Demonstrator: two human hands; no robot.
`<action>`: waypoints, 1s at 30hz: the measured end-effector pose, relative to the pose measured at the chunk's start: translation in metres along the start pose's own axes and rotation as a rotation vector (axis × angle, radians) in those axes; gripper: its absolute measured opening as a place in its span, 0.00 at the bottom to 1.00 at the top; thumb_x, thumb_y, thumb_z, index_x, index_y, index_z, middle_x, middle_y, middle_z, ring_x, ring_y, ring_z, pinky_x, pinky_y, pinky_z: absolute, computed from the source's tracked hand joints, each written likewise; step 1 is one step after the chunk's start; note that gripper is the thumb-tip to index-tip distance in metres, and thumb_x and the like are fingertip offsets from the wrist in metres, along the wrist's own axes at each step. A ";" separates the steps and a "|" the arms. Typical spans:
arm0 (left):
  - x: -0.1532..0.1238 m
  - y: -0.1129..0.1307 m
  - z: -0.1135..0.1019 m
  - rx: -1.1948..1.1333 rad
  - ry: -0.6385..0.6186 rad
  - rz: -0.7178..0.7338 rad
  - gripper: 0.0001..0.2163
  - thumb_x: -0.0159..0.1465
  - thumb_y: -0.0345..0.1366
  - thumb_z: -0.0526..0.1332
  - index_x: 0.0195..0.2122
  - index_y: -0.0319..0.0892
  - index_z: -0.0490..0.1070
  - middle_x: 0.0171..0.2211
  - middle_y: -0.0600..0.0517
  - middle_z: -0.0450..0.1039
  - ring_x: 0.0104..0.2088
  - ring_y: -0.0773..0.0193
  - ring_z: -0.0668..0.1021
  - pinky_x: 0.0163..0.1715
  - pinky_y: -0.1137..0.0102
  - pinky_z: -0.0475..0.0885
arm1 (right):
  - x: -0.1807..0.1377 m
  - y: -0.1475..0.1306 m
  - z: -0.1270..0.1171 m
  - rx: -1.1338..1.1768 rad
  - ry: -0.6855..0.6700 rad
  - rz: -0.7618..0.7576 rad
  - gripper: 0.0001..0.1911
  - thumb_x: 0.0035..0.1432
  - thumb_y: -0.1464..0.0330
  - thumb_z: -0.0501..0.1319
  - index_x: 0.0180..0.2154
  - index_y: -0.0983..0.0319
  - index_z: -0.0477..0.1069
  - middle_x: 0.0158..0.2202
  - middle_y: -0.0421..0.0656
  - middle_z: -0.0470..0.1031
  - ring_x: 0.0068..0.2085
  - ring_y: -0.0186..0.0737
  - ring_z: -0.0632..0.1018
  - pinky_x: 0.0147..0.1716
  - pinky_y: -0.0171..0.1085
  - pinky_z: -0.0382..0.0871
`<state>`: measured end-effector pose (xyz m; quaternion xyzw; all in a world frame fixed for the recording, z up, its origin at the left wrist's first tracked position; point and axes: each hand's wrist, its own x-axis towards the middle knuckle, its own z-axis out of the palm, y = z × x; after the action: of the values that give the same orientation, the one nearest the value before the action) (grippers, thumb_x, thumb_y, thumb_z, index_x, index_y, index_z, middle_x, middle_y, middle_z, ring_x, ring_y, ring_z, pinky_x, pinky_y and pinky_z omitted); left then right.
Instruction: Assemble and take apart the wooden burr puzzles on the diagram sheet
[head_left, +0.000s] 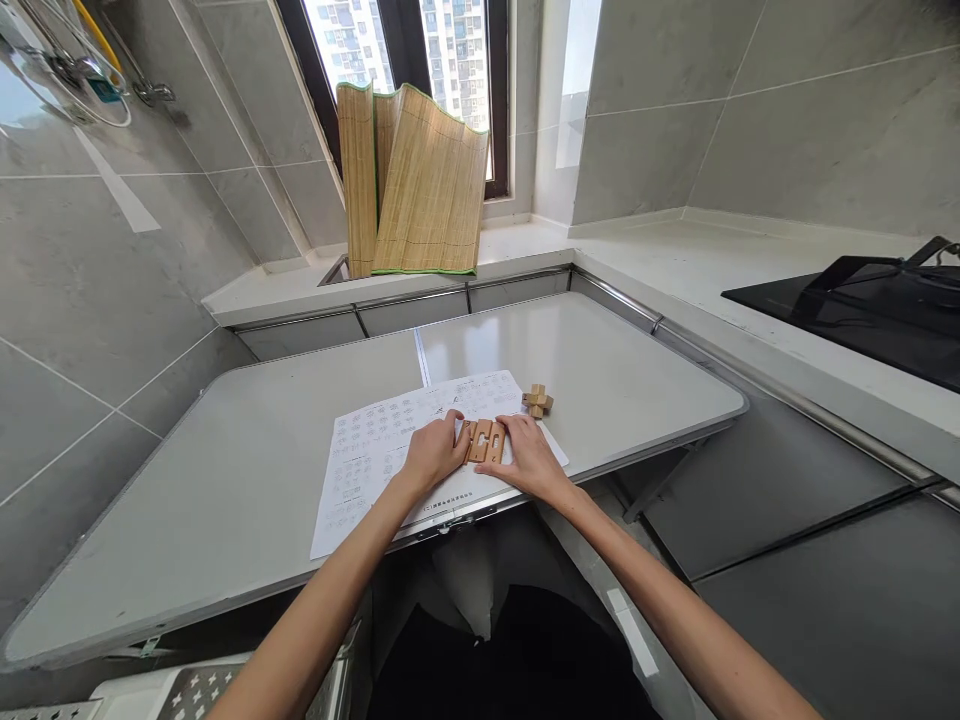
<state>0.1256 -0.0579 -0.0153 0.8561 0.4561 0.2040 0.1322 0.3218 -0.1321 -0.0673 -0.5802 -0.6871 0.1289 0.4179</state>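
Observation:
Several flat, light-brown wooden puzzle pieces [481, 441] with cut-outs lie side by side on a printed sheet [352, 500]. My left hand [436, 448] grips the left end of this row, its thumb and fingers curled against the wood. At the right end, my right hand [529, 456] presses the row between its thumb below and fingers above. Part of the leftmost piece is covered by my left fingers. Just beyond my right hand, a small cross-shaped wooden burr puzzle [538, 401] rests at the edge of the paper.
A white folding table [247, 460] with a centre seam bears everything. Behind it runs a white counter [622, 250] with a bamboo mat [431, 190] standing by the window. A black cooktop [862, 310] is at right. White perforated baskets [180, 690] sit below the table at left.

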 end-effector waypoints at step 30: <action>0.006 -0.021 -0.006 0.036 0.028 0.240 0.38 0.58 0.63 0.70 0.62 0.45 0.68 0.53 0.41 0.78 0.55 0.42 0.75 0.56 0.50 0.72 | 0.007 0.002 -0.013 0.474 0.106 0.230 0.19 0.67 0.53 0.60 0.51 0.59 0.70 0.52 0.51 0.82 0.51 0.49 0.82 0.49 0.47 0.76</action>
<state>0.1104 -0.0417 -0.0169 0.9039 0.3555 0.2220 0.0851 0.3329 -0.1292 -0.0575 -0.5463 -0.5445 0.3023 0.5601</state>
